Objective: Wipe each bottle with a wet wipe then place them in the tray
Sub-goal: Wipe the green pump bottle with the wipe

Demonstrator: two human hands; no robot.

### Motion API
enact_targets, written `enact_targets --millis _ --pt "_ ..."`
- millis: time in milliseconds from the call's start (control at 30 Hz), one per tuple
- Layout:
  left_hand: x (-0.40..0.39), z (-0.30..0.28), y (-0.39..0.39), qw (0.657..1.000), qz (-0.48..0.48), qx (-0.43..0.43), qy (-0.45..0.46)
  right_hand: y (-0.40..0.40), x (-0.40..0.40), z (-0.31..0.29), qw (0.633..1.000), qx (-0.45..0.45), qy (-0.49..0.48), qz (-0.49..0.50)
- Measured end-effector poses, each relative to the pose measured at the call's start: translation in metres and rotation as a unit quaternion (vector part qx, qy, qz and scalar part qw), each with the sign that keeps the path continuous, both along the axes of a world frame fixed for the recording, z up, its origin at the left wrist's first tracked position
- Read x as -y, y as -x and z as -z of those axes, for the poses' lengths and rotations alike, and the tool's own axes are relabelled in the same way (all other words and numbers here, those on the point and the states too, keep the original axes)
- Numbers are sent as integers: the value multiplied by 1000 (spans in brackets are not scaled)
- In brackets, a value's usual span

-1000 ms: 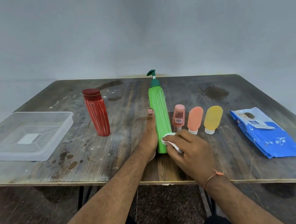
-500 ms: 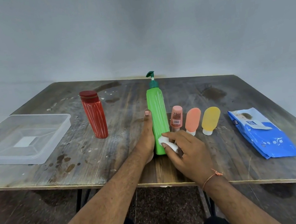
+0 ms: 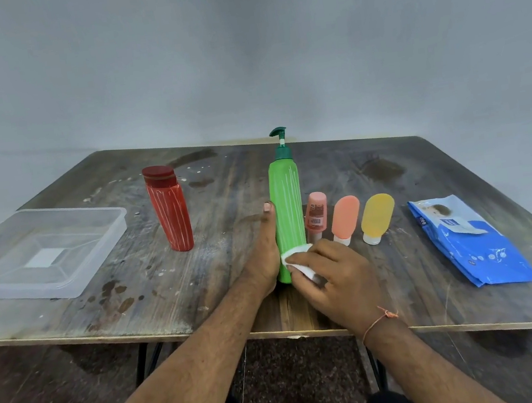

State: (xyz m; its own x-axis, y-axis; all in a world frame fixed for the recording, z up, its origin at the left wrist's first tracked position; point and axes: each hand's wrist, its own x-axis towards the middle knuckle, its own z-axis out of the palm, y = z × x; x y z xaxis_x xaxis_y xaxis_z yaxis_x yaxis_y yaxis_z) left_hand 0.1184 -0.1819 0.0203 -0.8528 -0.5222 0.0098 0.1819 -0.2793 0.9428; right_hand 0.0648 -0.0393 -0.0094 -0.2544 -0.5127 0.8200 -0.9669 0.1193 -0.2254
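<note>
The blue wipes pack (image 3: 466, 239) near the tabletop's right edge carries print too small for you to read, as does the label on the small pink bottle (image 3: 316, 215). Just beside that bottle stand a peach tube (image 3: 345, 217) and a yellow tube (image 3: 376, 215). The red bottle (image 3: 168, 207) stands upright left of centre, and the clear tray (image 3: 57, 249) sits at the left edge. Your left hand (image 3: 265, 255) lies against the green pump bottle (image 3: 287, 215), thumb straight up its side, near the front edge. Your right hand (image 3: 332, 277) pinches a white wet wipe (image 3: 294, 258) against the bottle's lower part.
</note>
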Motion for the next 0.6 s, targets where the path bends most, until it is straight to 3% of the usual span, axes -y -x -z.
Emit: enact_targets --millis 200,400,600 --pt "-4 -4 -1 1000 -13 -1 10 1 0 -3 998 21 25 48" --pt "-6 -5 -4 1000 16 -25 9 -1 0 -6 1000 10 6 -21" --pt "-4 -3 -3 999 5 -14 39 0 1 -3 999 9 28 16"
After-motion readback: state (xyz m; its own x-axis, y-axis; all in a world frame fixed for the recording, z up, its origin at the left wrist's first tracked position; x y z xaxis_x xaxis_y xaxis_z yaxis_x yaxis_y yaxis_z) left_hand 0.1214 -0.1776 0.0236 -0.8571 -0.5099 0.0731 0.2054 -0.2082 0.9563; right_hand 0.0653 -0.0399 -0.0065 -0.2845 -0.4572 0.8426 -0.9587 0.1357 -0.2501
